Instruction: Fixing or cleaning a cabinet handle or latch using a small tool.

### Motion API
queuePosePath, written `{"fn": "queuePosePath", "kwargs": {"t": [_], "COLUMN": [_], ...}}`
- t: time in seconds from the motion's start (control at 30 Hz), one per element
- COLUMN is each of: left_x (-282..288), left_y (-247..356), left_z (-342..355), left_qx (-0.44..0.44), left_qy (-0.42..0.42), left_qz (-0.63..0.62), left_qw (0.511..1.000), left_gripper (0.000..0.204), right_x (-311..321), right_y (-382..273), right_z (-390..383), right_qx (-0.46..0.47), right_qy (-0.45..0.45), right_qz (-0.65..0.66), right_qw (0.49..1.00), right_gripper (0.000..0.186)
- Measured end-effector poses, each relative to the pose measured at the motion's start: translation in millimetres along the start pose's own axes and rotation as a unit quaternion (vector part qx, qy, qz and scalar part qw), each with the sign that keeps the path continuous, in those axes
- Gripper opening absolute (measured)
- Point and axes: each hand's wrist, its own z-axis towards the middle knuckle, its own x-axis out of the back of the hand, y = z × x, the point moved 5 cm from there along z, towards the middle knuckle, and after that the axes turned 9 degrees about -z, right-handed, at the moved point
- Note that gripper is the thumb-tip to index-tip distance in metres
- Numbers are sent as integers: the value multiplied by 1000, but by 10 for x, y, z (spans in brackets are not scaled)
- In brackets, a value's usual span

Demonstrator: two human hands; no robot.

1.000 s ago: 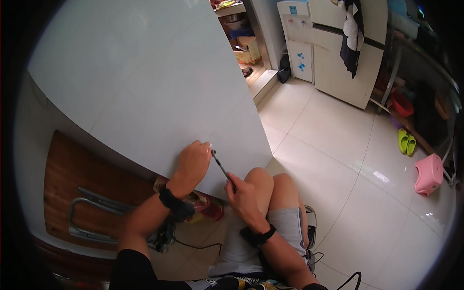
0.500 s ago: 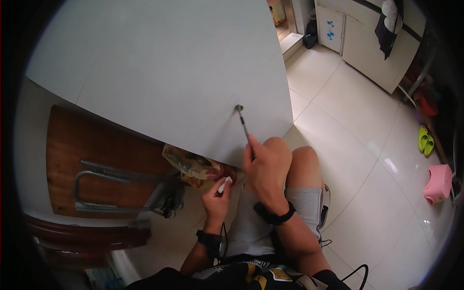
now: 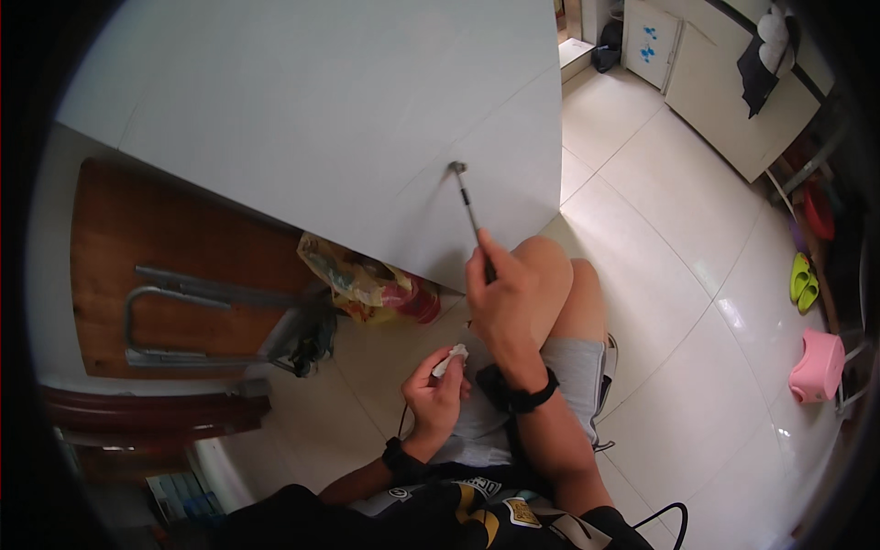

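My right hand (image 3: pixel 502 293) is closed around the dark handle of a thin metal rod with a small round head (image 3: pixel 463 191). The rod tilts up and away over a large pale panel (image 3: pixel 321 110). Its round head is at or just above the panel; whether they touch I cannot tell. Lower and to the left, my left hand (image 3: pixel 435 394) pinches a crumpled white tissue (image 3: pixel 450 361) between thumb and fingers, over my lap. Both wrists wear black bands.
Below the panel's edge sit a yellowish plastic bag (image 3: pixel 353 280) and a red container (image 3: pixel 422 301). A brown board with metal legs (image 3: pixel 183 302) is at left. Rightward on the tiled floor (image 3: pixel 660 238) are a pink stool (image 3: pixel 818 367) and green clogs (image 3: pixel 803 282).
My view has shifted slightly. My left hand with the tissue has come down and right, away from the bag and over my lap. The rod's head has moved farther over the panel.
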Motion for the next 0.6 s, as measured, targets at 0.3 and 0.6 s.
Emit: {"fn": "queuePosePath", "kwargs": {"t": [0.3, 0.6], "left_x": [63, -30], "left_y": [-199, -139], "left_z": [77, 91], "left_qx": [30, 40], "left_qy": [42, 38], "left_qz": [-34, -55], "left_qw": [998, 997], "left_gripper": [28, 21], "right_x": [11, 22], "right_y": [102, 146], "right_z": [59, 51], "right_qx": [-22, -32], "right_qy": [-8, -20], "right_qz": [35, 19], "right_qw": [999, 999], "right_gripper": [26, 24]}}
